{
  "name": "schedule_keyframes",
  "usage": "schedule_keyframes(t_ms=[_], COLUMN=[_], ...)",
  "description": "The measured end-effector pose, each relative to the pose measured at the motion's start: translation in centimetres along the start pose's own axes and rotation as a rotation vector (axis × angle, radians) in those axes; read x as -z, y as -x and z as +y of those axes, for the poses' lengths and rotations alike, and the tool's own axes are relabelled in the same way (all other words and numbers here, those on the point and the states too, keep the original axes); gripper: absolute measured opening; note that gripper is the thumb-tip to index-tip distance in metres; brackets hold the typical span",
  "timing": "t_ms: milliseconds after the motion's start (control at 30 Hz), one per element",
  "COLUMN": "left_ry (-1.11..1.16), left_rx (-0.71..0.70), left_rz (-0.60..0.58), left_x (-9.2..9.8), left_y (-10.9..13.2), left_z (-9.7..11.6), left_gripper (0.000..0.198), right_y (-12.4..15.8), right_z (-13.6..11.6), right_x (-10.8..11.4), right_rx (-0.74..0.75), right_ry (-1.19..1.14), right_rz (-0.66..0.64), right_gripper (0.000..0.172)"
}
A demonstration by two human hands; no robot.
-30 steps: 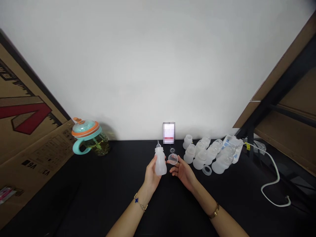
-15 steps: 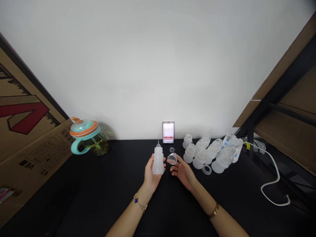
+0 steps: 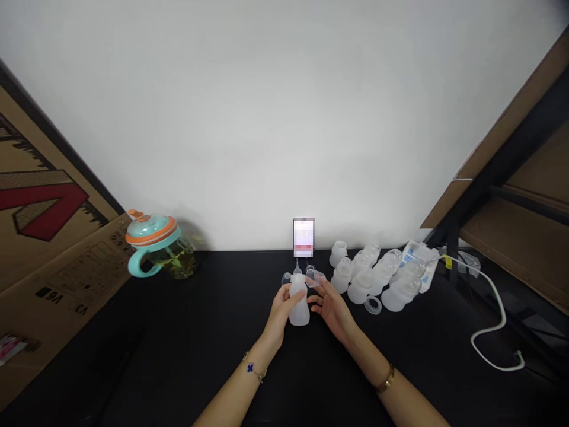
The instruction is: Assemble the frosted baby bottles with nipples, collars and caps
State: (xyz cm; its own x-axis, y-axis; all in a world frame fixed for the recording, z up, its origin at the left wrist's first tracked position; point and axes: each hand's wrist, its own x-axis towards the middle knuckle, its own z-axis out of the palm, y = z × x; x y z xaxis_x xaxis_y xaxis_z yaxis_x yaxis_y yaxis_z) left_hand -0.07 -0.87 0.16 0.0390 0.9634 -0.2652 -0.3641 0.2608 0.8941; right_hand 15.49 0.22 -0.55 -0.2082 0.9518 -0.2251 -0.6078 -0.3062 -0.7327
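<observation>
My left hand (image 3: 281, 302) is wrapped round a translucent white bottle (image 3: 299, 299) with a thin pointed tip, held upright just above the black table (image 3: 186, 350). Close on its right, my right hand (image 3: 329, 305) pinches a small clear cap (image 3: 313, 277) near the bottle's top. The two hands almost touch. Another small clear piece (image 3: 286, 277) shows just left of the bottle's neck; I cannot tell whether it rests on the table.
Several white bottles (image 3: 373, 276) and a loose ring (image 3: 372, 305) lie to the right, by a white packet (image 3: 420, 261). A teal and orange cup (image 3: 156, 246) stands left, cardboard boxes (image 3: 48, 237) beside it. A white cable (image 3: 493, 320) trails at right. A blurred card (image 3: 304, 237) leans on the wall.
The left hand has shifted the bottle rightward and a little lower, toward the right hand. The right hand has raised the clear cap up beside the bottle's neck.
</observation>
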Motion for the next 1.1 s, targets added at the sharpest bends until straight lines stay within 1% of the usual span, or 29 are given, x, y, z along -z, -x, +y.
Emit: schedule_keyframes(t_ms=[167, 333, 433, 533, 767, 933, 1100], left_ry=[-0.106, -0.243, -0.342, -0.420, -0.522, -0.492, -0.592], left_rx=[-0.078, -0.223, -0.262, -0.298, -0.338, -0.357, -0.369], left_rz=[-0.006, 0.025, 0.055, 0.073, 0.092, 0.095, 0.088], left_x=[0.1, 0.7, 1.0, 1.1, 0.9, 0.7, 0.6], left_y=[-0.3, -1.2, -1.4, -1.3, -0.6, -0.2, -0.1], left_z=[-0.3, -1.5, -1.9, -1.9, -0.9, -0.5, -0.4], left_gripper=[0.051, 0.051, 0.051, 0.050, 0.046, 0.040, 0.037], right_y=[0.0, 0.0, -0.1, -0.1, -0.3, -0.2, 0.0], right_z=[-0.1, -0.2, -0.1, -0.1, -0.2, -0.3, -0.5], right_x=[-0.1, -0.1, 0.0, 0.1, 0.1, 0.0, -0.3], right_rx=[0.017, 0.026, 0.030, 0.037, 0.030, 0.026, 0.040], right_ry=[-0.023, -0.024, -0.020, -0.022, -0.033, -0.033, -0.020], right_rz=[0.024, 0.055, 0.064, 0.066, 0.097, 0.113, 0.120], right_gripper=[0.030, 0.031, 0.032, 0.030, 0.030, 0.031, 0.032])
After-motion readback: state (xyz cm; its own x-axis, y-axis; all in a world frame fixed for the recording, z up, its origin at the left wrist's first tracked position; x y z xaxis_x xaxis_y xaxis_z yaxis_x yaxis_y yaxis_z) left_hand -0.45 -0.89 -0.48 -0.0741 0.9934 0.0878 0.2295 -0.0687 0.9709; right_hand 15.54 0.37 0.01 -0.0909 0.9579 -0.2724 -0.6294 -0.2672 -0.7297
